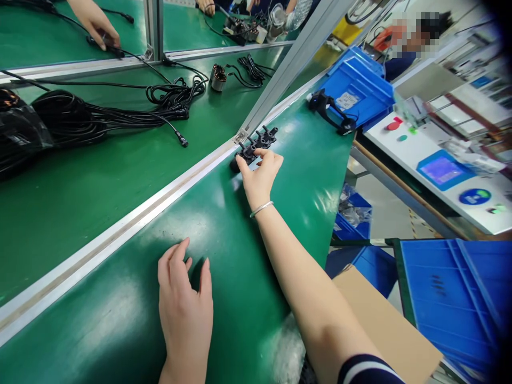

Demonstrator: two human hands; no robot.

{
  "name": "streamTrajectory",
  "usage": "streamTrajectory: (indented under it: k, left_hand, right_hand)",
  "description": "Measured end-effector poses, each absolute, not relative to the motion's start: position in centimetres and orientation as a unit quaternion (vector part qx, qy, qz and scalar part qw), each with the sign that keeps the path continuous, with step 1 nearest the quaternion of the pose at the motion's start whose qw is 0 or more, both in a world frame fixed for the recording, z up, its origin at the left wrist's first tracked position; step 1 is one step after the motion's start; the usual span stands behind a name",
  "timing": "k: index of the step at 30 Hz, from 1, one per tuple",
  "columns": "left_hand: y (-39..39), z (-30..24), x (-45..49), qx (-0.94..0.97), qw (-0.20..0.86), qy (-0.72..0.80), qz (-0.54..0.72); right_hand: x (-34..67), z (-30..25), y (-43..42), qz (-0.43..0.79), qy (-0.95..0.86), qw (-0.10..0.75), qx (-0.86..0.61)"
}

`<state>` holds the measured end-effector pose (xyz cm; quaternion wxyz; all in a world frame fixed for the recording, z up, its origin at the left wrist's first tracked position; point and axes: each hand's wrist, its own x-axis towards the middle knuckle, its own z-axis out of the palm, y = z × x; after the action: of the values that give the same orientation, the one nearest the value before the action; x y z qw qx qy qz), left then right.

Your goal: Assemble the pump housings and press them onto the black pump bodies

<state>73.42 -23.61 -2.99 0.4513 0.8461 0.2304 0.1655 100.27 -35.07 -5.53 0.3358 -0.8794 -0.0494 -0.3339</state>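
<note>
My right hand (262, 178), with a silver bangle at the wrist, reaches out over the green tabletop. Its thumb and forefinger lie on either side of a black plastic part (247, 153), at the near end of a row of similar black parts with short upright pegs (266, 137). The fingers hide some of that part. Nearer to me, my left hand (184, 288) hovers over the bare green surface. Its fingers are loosely bent and apart from the thumb, with nothing between them.
A metal rail (160, 208) and slanting post (276, 69) border the bench. Beyond lie black cable bundles (120, 117) and a copper-wound motor part (218, 78). A co-worker's hand (96, 24) holds a cable. To the right are a blue bin (352, 85), a control panel (444, 170) and cardboard (380, 314).
</note>
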Motion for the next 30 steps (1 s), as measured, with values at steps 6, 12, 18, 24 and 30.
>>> streamTrajectory:
  k: [6,12,18,24,30]
  left_hand:
    - [-23.5,-3.1,73.4,0.848,0.45,0.222,0.173]
    - [-23.8,-3.3,73.4,0.851,0.44,0.225,0.179]
    - [-23.5,-4.1,73.7,0.868,0.411,0.222,0.172]
    - [-24.9,-3.9,72.6,0.898,0.385,0.15,0.155]
    - [-26.0,2.9,57.7,0.921,0.378,0.076,0.059]
  right_hand:
    - [96.8,-4.5,-35.4,-0.308,-0.049,0.383,-0.869]
    - [78.6,-3.8,-37.4,-0.049,-0.229,0.232,-0.944]
    - [73.8,-4.0,-37.8,-0.008,-0.257,0.142,-0.956]
    - [74.5,-4.2,-37.2,-0.061,-0.269,0.111,-0.955]
    - [74.0,-4.8,-37.1,-0.067,-0.273,0.177,-0.943]
